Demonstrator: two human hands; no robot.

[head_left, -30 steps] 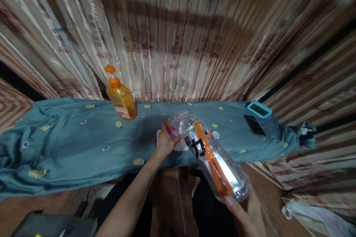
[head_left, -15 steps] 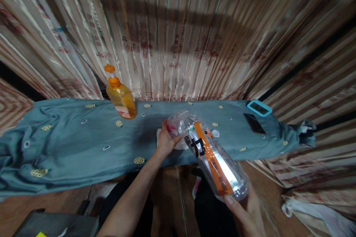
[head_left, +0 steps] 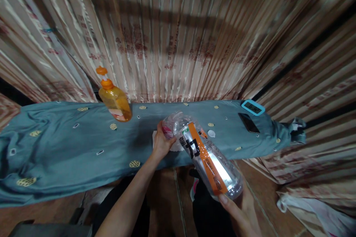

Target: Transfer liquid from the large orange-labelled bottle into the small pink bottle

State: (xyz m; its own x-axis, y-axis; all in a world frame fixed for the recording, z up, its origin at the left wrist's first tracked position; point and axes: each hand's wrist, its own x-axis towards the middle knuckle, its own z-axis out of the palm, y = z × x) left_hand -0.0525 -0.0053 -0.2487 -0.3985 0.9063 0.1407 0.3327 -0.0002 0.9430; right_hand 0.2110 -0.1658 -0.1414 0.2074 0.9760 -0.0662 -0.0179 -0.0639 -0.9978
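My right hand (head_left: 240,211) is closed around the bottom end of a clear plastic bottle (head_left: 211,161) with an orange and silver label. The bottle is tilted, its base towards me and its other end up to the left. My left hand (head_left: 162,142) is closed on a clear plastic container (head_left: 167,127) with a pink patch. That container meets or overlaps the bottle's far end; whether they touch I cannot tell. White paper (head_left: 154,139) lies beneath the left hand, partly hidden. A small round white lid (head_left: 211,133) rests on the cloth beyond the bottle.
A green-grey patterned cloth (head_left: 83,137) covers the long narrow table. An orange pump bottle (head_left: 116,102) stands at the back left. On the right lie a dark phone (head_left: 249,123) and a blue-framed digital clock (head_left: 253,107). Striped curtains (head_left: 167,44) hang close behind.
The whole view has shifted slightly, so things appear a little further left. Both hands keep their grips, and the bottle keeps nearly the same tilt.
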